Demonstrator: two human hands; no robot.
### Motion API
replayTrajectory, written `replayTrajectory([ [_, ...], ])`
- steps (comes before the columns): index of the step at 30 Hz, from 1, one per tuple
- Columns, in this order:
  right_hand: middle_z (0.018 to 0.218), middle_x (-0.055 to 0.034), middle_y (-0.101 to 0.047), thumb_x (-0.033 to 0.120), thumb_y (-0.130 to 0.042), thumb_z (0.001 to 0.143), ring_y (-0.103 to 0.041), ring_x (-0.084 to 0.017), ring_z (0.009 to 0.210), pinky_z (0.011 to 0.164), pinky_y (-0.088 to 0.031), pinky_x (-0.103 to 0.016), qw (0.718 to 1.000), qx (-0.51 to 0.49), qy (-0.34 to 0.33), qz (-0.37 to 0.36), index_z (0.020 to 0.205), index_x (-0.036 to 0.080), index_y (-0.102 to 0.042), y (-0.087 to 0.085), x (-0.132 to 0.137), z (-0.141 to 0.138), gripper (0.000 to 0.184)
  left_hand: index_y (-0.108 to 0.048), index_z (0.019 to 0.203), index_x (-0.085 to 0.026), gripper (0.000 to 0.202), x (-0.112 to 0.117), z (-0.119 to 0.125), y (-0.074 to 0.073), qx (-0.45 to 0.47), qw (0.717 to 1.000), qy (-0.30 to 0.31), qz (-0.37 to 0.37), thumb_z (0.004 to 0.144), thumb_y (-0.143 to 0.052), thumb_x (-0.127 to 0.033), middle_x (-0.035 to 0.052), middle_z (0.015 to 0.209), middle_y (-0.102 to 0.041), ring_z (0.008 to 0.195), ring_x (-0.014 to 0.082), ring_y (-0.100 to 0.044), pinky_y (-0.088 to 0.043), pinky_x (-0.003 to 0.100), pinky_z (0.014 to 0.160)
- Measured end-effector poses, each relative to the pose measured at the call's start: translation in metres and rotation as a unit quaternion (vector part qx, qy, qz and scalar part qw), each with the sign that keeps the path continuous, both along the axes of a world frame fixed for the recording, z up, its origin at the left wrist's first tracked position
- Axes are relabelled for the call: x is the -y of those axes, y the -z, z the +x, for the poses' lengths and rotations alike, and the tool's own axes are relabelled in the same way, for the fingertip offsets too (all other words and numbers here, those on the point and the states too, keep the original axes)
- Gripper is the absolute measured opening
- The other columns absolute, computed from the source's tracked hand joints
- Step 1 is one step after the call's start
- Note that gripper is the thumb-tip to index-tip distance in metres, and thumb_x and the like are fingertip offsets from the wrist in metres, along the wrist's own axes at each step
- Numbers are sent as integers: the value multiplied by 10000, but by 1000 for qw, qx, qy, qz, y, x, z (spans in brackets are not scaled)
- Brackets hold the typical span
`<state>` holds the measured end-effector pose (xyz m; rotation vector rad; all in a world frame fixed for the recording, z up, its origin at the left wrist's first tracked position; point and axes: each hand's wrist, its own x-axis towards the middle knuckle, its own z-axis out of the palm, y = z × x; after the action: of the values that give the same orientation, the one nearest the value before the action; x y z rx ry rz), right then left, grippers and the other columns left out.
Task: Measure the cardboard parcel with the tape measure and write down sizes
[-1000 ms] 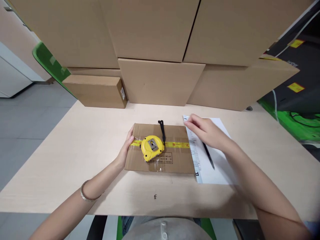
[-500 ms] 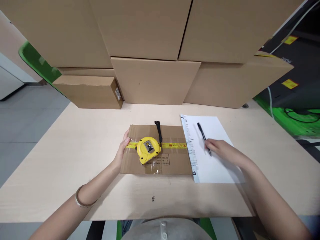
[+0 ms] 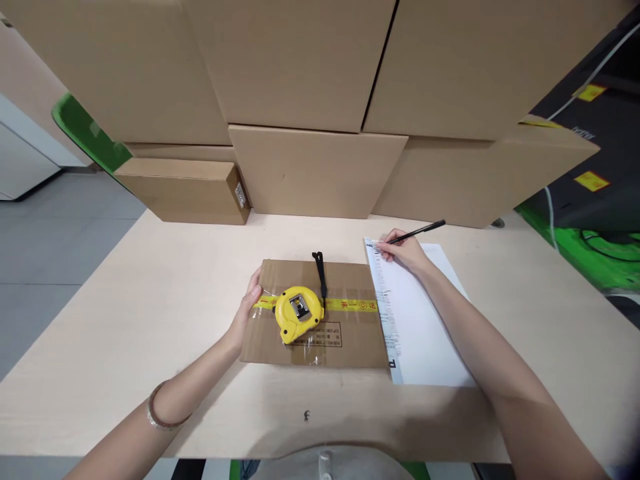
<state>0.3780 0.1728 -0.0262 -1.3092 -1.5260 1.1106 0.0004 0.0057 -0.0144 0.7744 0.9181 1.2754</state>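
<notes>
- The right hand [image 3: 404,251] pinches a black pen [image 3: 419,232] in a writing grip, the tip down at the far left corner of a white sheet of paper [image 3: 425,327]; the pen's back end slants up and to the right.
- The paper lies flat on the pale wooden table [image 3: 150,300], its left edge just beside the flat cardboard parcel [image 3: 350,333], possibly touching it, though the seam is hard to read from this angle.
- A column of small print runs down the paper's left margin, too fine to make out.
- The left hand [image 3: 249,307] rests against the parcel's left edge, fingers curled loosely over the rim, steadying it rather than gripping it hard.
- A bracelet [image 3: 156,417] circles the left wrist.
- On top of the parcel sits a yellow tape measure [image 3: 298,312], its black strap [image 3: 320,272] trailing toward the far edge.
- A strip of yellow tape [image 3: 356,305] crosses the parcel from left to right, passing under the tape measure.
- Behind the table stands a wall of stacked cardboard boxes [image 3: 315,167], with a smaller box [image 3: 185,190] at the left.
</notes>
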Motion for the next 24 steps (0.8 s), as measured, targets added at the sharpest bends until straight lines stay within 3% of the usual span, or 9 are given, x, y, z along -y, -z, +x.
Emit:
replayTrajectory([
  [6, 463, 59, -532, 676, -902, 649, -397, -81, 373, 379, -297, -243, 1000, 16, -12, 1, 633, 244, -460, 16, 1, 8, 618, -568, 1460, -325, 653, 1, -1, -1, -42, 999, -23, -21, 891, -665, -632, 15, 1521, -602, 1508, 356, -429, -324, 441, 1258],
  [9, 535, 57, -565, 559, -892, 755, -456, -85, 431, 428, -380, -237, 998, 56, -22, -11, 674, 212, -531, 23, -1, 11, 507, -582, 1454, -321, 656, 0, -3, 0, -52, 998, -21, -14, 885, -668, -635, 20, 1520, -601, 1492, 366, -446, -347, 449, 1244],
  [11, 755, 7, -686, 467, -814, 888, -611, -123, 596, 562, -530, -267, 995, 89, -29, -24, 855, 168, -661, 29, -4, 13, 337, -587, 1451, -315, 657, -1, -4, 1, -54, 998, -20, -11, 880, -677, -629, 20, 1521, -601, 1486, 366, -451, -356, 447, 1237],
  [13, 1102, -62, -728, 395, -712, 990, -711, -189, 890, 778, -619, -367, 992, 117, -31, -34, 1153, 160, -695, 33, -7, 15, 286, -588, 1450, -307, 662, -1, -4, 0, -54, 998, -21, -12, 876, -687, -621, 22, 1521, -600, 1484, 366, -453, -356, 443, 1235],
  [15, 1324, -97, -670, 376, -667, 1022, -694, -247, 1101, 920, -610, -457, 990, 135, -29, -38, 1325, 184, -646, 37, -9, 17, 359, -589, 1447, -293, 664, -1, -3, -1, -52, 998, -21, -11, 876, -692, -615, 30, 1524, -598, 1490, 369, -444, -361, 445, 1231],
  [17, 1363, -105, -655, 381, -674, 1017, -684, -264, 1139, 947, -601, -478, 989, 142, -27, -38, 1346, 190, -639, 38, -10, 18, 382, -592, 1440, -284, 659, -1, -3, -2, -49, 999, -17, -5, 877, -694, -611, 35, 1531, -592, 1502, 374, -426, -372, 446, 1222],
  [19, 1286, -94, -683, 378, -670, 1021, -703, -230, 1056, 888, -617, -436, 989, 140, -28, -35, 1302, 181, -654, 37, -9, 19, 344, -600, 1431, -286, 647, -1, -3, -3, -50, 999, -12, 0, 879, -691, -612, 33, 1536, -588, 1513, 373, -413, -376, 443, 1219],
  [21, 1022, -47, -730, 390, -700, 998, -698, -170, 820, 736, -608, -343, 990, 133, -29, -28, 1120, 161, -691, 36, -8, 18, 260, -604, 1429, -293, 639, -2, -5, -2, -53, 999, -10, 5, 884, -687, -616, 30, 1538, -588, 1520, 373, -405, -372, 442, 1223],
  [24, 584, 54, -587, 427, -796, 903, -511, -106, 501, 521, -462, -254, 992, 121, -28, -10, 764, 194, -598, 33, -5, 16, 335, -603, 1438, -297, 633, -2, -7, 0, -63, 998, -5, 14, 896, -676, -618, 26, 1544, -583, 1524, 373, -399, -363, 445, 1229],
])
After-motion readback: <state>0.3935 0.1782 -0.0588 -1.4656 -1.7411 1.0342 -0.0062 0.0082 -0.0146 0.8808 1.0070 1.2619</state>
